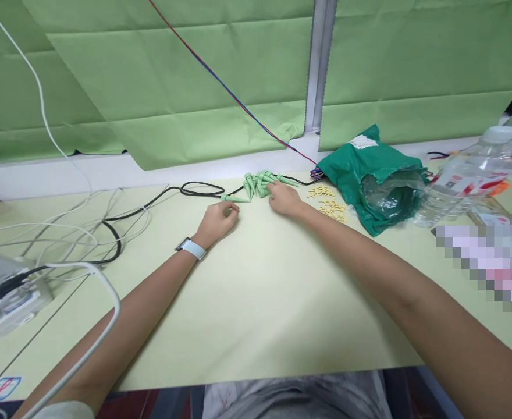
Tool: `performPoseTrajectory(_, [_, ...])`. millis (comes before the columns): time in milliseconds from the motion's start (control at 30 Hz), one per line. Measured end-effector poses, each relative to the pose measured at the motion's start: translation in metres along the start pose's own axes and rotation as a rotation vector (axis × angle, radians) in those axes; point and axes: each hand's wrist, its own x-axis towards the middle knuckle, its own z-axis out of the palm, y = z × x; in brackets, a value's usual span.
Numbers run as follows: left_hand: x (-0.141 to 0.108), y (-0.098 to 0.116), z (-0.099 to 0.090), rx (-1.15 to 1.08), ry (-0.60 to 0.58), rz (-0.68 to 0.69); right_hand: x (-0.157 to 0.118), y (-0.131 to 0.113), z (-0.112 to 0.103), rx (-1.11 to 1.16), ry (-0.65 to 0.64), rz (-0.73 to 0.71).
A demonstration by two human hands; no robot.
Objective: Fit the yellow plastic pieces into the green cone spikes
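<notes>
A small pile of light green plastic watering spikes [262, 181], cone-shaped with pointed tips, lies at the back of the table. My right hand [285, 199] reaches into the pile's right side, its fingers bent down onto one of the spikes; the fingertips are partly hidden. My left hand [217, 222], with a watch on its wrist, rests on the tabletop just left of the pile. Its fingers are loosely curled with a gap at the thumb, and nothing shows in them. A single green spike [238, 199] lies flat just beyond those fingers, pointing right.
Small yellow plastic pieces [329, 203] lie scattered right of the pile. Beside them is a torn green plastic bag [372, 174], with clear bottles [465, 180] further right. Black cable [201, 188] and white cords [73, 233] run across the left, near a white power strip [16, 297].
</notes>
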Motion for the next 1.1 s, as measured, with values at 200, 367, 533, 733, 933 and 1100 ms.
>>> performPoseTrajectory(200, [0.000, 0.003, -0.001, 0.046, 0.005, 0.075, -0.007, -0.005, 0.005, -0.034, 0.025, 0.058])
performPoseTrajectory(367, [-0.002, 0.007, -0.001, -0.113, 0.020, 0.071, -0.027, -0.005, 0.005, 0.074, 0.140, -0.041])
performPoseTrajectory(533, [-0.005, 0.032, 0.010, -0.671, -0.022, -0.107, -0.055, -0.022, 0.003, 0.608, 0.209, -0.035])
performPoseTrajectory(733, [-0.010, 0.065, 0.024, -1.055, -0.115, -0.249, -0.093, -0.034, -0.008, 0.973, 0.037, 0.021])
performPoseTrajectory(933, [-0.011, 0.065, 0.023, -1.283, -0.155, -0.359, -0.086, 0.007, -0.024, 0.361, 0.150, -0.043])
performPoseTrajectory(1100, [-0.011, 0.064, 0.023, -1.303, -0.145, -0.431, -0.076, 0.059, -0.035, -0.189, 0.174, 0.100])
